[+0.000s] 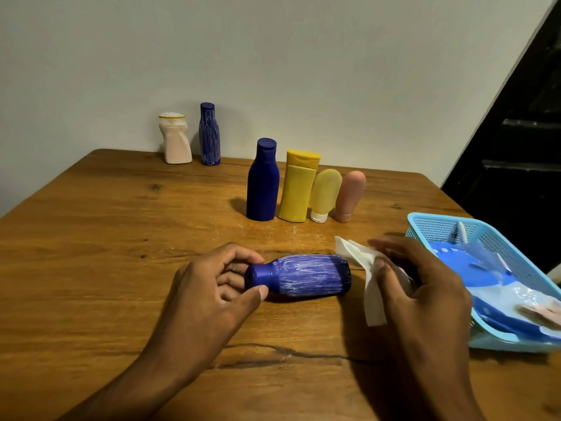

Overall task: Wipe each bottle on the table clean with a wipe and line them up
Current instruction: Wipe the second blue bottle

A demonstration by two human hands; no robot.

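Streaked bottle (299, 275): on its side near the middle of the counter (106, 238), toward the near edge; cap end at the left, base at the right; white streaks over the whole body.
Left hand (212, 287): fingers curled round the cap end, grasping it.
Right hand (422, 287): fingers pinching a white wipe (368, 278), just beside the bottle base; contact with the base not discernible.
Cleaned row (303, 186): four bottles upright and close together, toward the far edge, right of centre.
Uncleaned pair (191, 138): white bottle and streaked blue bottle at the far-left corner, by the wall.
Risk, roll: round body on its side, held at the cap only; likely to turn or slide under wiping pressure.
Risk, residue: one thin wipe against heavy streaks; likely smearing.
Risk, basket (485, 238): at the right edge, near the right forearm; liable to a knock on a wide stroke.
Open room: bare counter to the left and between bottle and row; space left of the row for lining up.
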